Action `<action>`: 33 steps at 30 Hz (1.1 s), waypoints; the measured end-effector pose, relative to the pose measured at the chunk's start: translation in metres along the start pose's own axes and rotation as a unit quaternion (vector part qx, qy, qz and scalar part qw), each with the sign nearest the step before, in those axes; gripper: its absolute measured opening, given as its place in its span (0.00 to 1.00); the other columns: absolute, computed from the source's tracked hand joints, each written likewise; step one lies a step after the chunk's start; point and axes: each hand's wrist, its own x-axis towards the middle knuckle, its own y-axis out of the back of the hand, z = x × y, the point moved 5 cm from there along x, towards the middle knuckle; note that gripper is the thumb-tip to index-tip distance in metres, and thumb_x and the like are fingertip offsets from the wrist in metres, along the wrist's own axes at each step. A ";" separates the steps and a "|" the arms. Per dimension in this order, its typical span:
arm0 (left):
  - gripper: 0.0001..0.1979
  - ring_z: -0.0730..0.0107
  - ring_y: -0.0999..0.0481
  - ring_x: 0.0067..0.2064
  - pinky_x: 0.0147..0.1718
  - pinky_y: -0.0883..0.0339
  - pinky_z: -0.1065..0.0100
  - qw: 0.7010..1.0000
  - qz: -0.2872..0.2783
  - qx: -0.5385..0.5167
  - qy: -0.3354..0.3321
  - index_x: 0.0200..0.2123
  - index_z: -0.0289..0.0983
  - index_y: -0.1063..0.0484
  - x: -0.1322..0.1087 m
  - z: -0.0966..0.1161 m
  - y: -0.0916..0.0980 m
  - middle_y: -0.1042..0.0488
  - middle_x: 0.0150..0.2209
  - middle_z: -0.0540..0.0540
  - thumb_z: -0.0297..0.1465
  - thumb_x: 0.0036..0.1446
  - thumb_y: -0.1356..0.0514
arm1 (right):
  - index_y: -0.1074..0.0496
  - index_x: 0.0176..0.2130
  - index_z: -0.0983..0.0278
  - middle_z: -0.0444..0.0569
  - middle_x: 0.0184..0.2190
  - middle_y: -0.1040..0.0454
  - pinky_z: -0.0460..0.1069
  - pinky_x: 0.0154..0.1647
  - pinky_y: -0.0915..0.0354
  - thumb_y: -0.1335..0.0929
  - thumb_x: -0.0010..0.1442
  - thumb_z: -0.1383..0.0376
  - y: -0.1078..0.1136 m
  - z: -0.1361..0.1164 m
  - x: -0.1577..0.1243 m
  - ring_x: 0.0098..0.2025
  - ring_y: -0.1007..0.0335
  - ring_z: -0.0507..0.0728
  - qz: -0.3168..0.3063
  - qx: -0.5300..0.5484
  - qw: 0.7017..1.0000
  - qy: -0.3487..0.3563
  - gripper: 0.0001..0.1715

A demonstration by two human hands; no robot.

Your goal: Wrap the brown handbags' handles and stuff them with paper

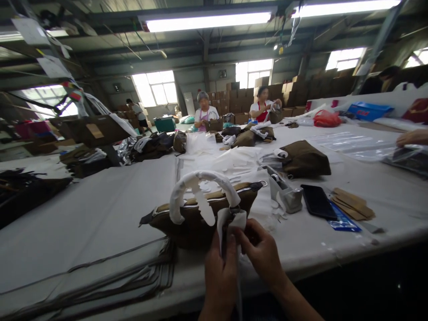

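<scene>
A brown handbag (190, 220) stands on the white table (100, 209) just in front of me, its handle (197, 183) wrapped in white paper. My left hand (219, 263) and my right hand (261, 249) meet at the bag's right end. Both are closed in a pinch on a strip of white wrapping paper (230, 223) by the handle's base. The zip along the bag's top is closed.
A black phone (317, 201), a blue card and brown tags (354, 206) lie to the right, with a small grey box (287, 194) beside them. More brown bags (304, 159) and white paper sit farther back. Two people work at the far end; another person's hand (413, 137) is at the right edge.
</scene>
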 end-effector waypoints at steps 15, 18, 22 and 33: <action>0.27 0.53 0.30 0.63 0.53 0.29 0.62 0.959 0.068 0.251 -0.115 0.67 0.45 0.39 -0.004 0.000 -0.006 0.34 0.66 0.46 0.30 0.66 0.48 | 0.38 0.24 0.62 0.41 0.21 0.42 0.47 0.27 0.45 0.31 0.62 0.50 -0.006 -0.015 0.014 0.26 0.47 0.51 0.125 -0.093 0.987 0.031 0.25; 0.26 0.50 0.30 0.63 0.51 0.27 0.59 0.938 0.075 0.316 -0.122 0.68 0.42 0.40 -0.002 0.001 -0.011 0.34 0.65 0.40 0.32 0.67 0.49 | 0.38 0.24 0.62 0.41 0.21 0.43 0.47 0.27 0.45 0.31 0.62 0.50 -0.007 -0.012 0.014 0.26 0.46 0.51 0.119 -0.087 0.989 0.026 0.25; 0.29 0.47 0.33 0.65 0.54 0.28 0.55 0.913 0.065 0.371 -0.156 0.70 0.39 0.45 -0.002 0.003 -0.016 0.37 0.66 0.34 0.34 0.66 0.48 | 0.35 0.25 0.62 0.42 0.23 0.37 0.47 0.29 0.42 0.31 0.63 0.50 -0.001 -0.014 0.013 0.28 0.42 0.52 0.069 -0.099 0.992 0.046 0.23; 0.32 0.49 0.39 0.68 0.67 0.45 0.53 0.996 -0.079 0.033 -0.030 0.68 0.37 0.40 0.004 -0.001 0.004 0.39 0.68 0.40 0.39 0.62 0.40 | 0.30 0.28 0.64 0.43 0.23 0.35 0.47 0.28 0.41 0.31 0.62 0.48 0.002 -0.010 0.016 0.27 0.39 0.53 -0.012 -0.057 0.998 -0.010 0.23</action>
